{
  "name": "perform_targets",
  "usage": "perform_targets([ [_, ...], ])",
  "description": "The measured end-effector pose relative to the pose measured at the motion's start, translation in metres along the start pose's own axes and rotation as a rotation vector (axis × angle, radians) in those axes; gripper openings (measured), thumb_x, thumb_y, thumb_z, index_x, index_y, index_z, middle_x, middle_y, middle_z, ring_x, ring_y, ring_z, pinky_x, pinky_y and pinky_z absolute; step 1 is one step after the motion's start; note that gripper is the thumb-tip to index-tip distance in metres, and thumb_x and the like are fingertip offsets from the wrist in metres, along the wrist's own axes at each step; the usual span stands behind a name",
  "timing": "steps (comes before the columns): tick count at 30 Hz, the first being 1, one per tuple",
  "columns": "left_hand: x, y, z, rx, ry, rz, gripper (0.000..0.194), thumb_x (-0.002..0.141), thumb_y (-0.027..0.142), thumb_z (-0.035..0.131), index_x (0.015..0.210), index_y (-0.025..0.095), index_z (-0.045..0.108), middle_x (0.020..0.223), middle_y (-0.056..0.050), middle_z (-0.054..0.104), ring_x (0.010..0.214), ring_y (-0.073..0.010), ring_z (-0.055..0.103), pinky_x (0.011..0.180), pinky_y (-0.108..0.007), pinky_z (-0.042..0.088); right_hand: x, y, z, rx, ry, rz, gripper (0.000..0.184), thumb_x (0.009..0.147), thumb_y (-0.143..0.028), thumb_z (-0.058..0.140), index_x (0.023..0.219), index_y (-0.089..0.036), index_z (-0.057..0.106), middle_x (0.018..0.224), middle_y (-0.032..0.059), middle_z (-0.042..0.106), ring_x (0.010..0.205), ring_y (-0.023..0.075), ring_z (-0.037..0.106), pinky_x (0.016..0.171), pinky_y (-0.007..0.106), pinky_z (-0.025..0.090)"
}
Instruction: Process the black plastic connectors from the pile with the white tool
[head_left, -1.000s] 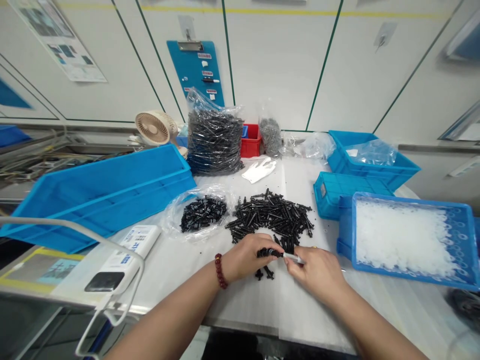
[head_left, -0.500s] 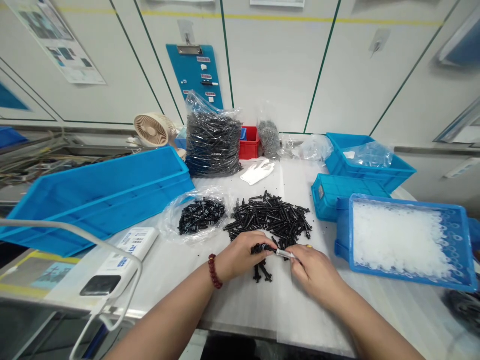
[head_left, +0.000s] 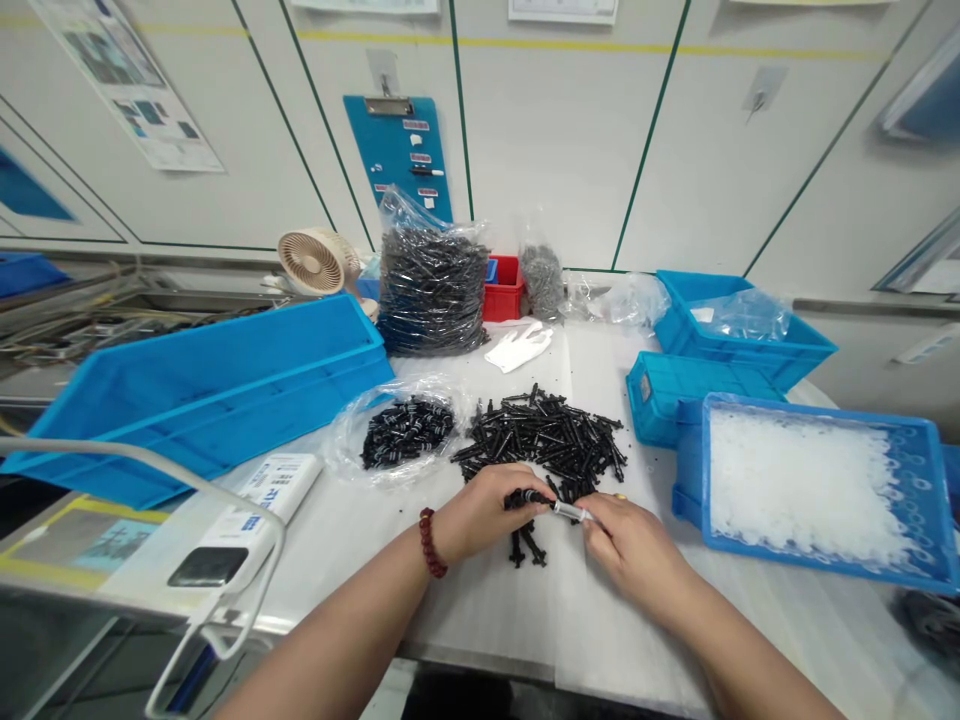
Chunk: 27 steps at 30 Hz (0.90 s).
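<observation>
My left hand (head_left: 486, 508), with a red bead bracelet at the wrist, is closed around a small black plastic part (head_left: 525, 497). My right hand (head_left: 630, 540) pinches a thin silvery tool (head_left: 571, 512) whose tip meets that part. Both hands hover just in front of a loose pile of black plastic parts (head_left: 544, 438) on the white table (head_left: 495, 600). Two or three more black parts (head_left: 525, 546) lie under the hands.
An open clear bag of black pieces (head_left: 405, 430) lies left of the pile. A blue tray of clear white rings (head_left: 810, 485) stands at right, more blue bins (head_left: 739, 320) behind it. A long blue bin (head_left: 202, 385), a fan (head_left: 307, 262), a full bag (head_left: 433, 290) and a white glove (head_left: 517, 345) sit further back.
The hands stay joined on the black part and tool, barely shifting. The view has tilted slightly.
</observation>
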<state>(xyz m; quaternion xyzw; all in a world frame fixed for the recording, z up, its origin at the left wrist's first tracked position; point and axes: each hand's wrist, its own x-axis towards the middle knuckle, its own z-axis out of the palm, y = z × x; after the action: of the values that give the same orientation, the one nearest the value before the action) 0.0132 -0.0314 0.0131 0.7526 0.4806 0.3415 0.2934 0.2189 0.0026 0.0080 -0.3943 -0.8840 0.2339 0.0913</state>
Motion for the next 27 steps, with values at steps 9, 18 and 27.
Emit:
perform_targets([
  [9, -0.0013, -0.0029, -0.0005, -0.008, -0.011, 0.026, 0.014, 0.083, 0.021, 0.055, 0.091, 0.017, 0.066, 0.086, -0.004, 0.066, 0.079, -0.0137, 0.06, 0.074, -0.024, 0.047, -0.0001, -0.0005, -0.0002, -0.009, -0.003, -0.004, 0.022, 0.084, -0.017, 0.038, 0.088, -0.019, 0.059, 0.082, 0.003, 0.061, 0.077, 0.0178, 0.052, 0.066, 0.026, 0.033],
  [18, -0.0025, 0.0022, 0.0066, 0.006, -0.062, -0.007, 0.015, 0.083, 0.022, 0.056, 0.093, 0.019, 0.067, 0.084, -0.003, 0.066, 0.078, -0.0133, 0.06, 0.073, -0.022, 0.045, 0.0013, -0.0053, -0.0001, -0.178, 0.011, 0.084, 0.024, 0.084, -0.029, 0.049, 0.063, -0.019, 0.051, 0.061, -0.0007, 0.055, 0.063, 0.0147, 0.05, 0.054, 0.024, 0.021],
  [27, -0.0033, 0.0044, 0.007, -0.008, -0.053, -0.018, 0.014, 0.082, 0.021, 0.057, 0.091, 0.018, 0.067, 0.084, -0.004, 0.067, 0.078, -0.0141, 0.061, 0.073, -0.022, 0.047, 0.0014, -0.008, 0.0006, -0.28, 0.051, 0.166, 0.033, 0.082, -0.04, 0.053, 0.057, -0.019, 0.051, 0.054, 0.0001, 0.052, 0.058, 0.0148, 0.051, 0.049, 0.025, 0.015],
])
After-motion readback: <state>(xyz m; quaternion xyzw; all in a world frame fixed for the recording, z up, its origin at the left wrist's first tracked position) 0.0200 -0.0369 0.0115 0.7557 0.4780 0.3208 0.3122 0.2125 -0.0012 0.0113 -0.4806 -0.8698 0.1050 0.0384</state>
